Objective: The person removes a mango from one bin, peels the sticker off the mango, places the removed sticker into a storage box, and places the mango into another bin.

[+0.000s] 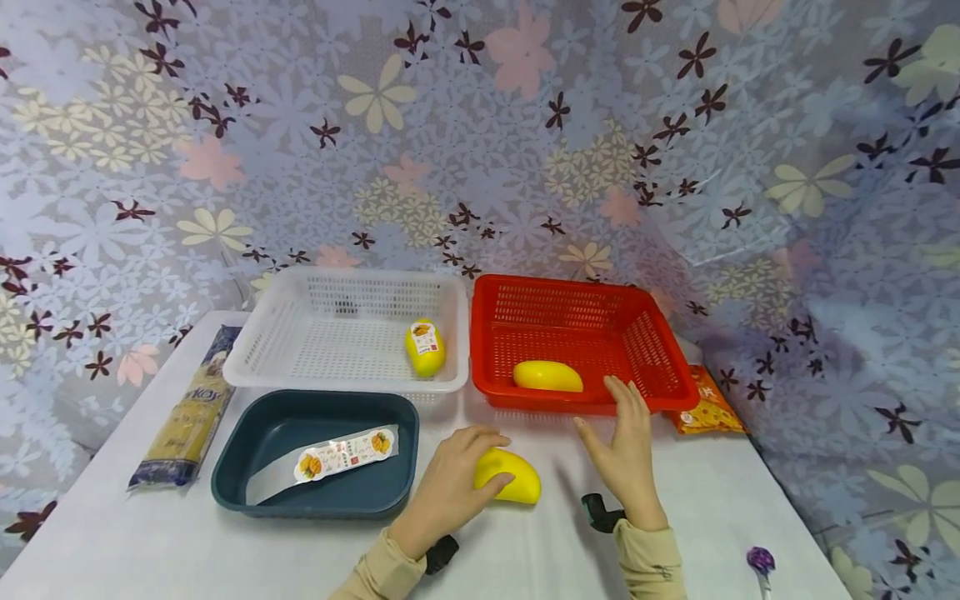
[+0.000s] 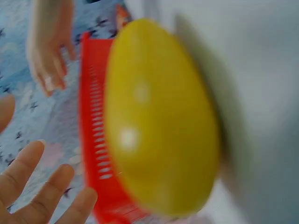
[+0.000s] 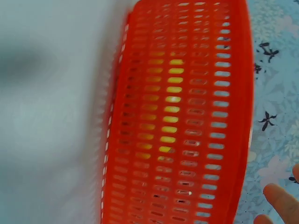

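A smooth yellow mango (image 1: pixel 517 477) lies on the white table, large in the left wrist view. My left hand (image 1: pixel 457 471) is over its left side, fingers spread and apart from the mango in the left wrist view. Farther right, my right hand (image 1: pixel 624 454) hovers at the front rim of the red basket (image 1: pixel 585 408), fingers loosely extended and holding nothing. Inside that basket rests another yellow mango (image 1: pixel 547 376), seen through the slots in the right wrist view. A third mango (image 1: pixel 426 354), bearing a sticker, sits in the white basket (image 1: pixel 300 385).
A dark teal tray (image 1: pixel 225 475) at the left holds a strip of mango stickers (image 1: pixel 345 454). Left of it lies a long yellow packet (image 1: pixel 187 417). An orange snack bag (image 1: pixel 708 404) is beside the red basket, and a purple lollipop (image 1: pixel 761 560) lies front right.
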Action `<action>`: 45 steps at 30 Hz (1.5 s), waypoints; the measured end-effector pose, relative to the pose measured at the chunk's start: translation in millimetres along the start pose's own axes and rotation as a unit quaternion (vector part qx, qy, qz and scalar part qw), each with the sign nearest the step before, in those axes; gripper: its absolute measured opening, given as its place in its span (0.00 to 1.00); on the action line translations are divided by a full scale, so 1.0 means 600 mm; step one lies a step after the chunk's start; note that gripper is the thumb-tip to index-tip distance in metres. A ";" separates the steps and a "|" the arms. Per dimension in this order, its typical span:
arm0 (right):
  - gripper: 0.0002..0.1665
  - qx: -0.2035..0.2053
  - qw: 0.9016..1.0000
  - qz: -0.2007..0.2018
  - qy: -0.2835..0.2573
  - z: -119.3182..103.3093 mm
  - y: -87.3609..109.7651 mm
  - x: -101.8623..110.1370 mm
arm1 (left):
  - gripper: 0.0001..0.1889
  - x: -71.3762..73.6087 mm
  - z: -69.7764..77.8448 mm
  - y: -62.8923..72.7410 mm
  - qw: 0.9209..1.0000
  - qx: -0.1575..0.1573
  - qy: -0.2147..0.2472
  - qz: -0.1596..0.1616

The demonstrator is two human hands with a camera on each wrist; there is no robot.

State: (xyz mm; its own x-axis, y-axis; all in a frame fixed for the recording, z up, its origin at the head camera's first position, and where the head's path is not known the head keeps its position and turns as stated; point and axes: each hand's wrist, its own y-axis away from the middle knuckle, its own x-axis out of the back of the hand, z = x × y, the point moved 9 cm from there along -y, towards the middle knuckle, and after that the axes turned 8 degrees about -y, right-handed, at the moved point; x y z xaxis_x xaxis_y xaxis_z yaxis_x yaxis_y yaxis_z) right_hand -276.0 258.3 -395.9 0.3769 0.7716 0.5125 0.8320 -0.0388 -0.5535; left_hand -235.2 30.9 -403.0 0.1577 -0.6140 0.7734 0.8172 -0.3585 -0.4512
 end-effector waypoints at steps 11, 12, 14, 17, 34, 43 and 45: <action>0.53 -0.012 0.995 -0.042 0.090 0.016 0.004 -0.019 | 0.26 -0.054 -0.023 -0.002 0.998 0.019 0.031 -0.049; 0.53 -0.008 0.994 -0.042 0.099 0.016 0.004 -0.020 | 0.26 -0.056 -0.023 -0.002 0.998 0.018 0.032 -0.051; 0.53 -0.003 0.993 -0.041 0.112 0.016 0.006 -0.024 | 0.27 -0.060 -0.024 -0.001 0.998 0.015 0.030 -0.051; 0.52 0.003 0.991 -0.043 0.124 0.017 0.008 -0.029 | 0.27 -0.065 -0.025 -0.002 0.998 0.014 0.028 -0.055; 0.49 0.029 0.989 -0.034 0.144 0.021 0.015 -0.038 | 0.31 -0.108 -0.056 -0.001 0.979 0.039 0.115 -0.162; 0.48 0.030 0.988 -0.031 0.147 0.022 0.014 -0.038 | 0.28 -0.108 -0.042 -0.011 0.985 0.012 0.090 -0.148; 0.48 0.034 0.988 -0.028 0.147 0.021 0.014 -0.037 | 0.28 -0.100 -0.035 -0.018 0.987 0.008 0.089 -0.134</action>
State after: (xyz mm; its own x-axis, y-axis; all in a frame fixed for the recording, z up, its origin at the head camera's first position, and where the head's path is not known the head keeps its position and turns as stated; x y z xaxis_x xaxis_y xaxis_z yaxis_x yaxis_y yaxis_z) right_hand -282.8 248.8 -420.3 0.4420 0.5527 0.7065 0.8292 0.0486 -0.5568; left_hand -265.1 56.8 -453.6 -0.1650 -0.6126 0.7729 0.8251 -0.5151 -0.2321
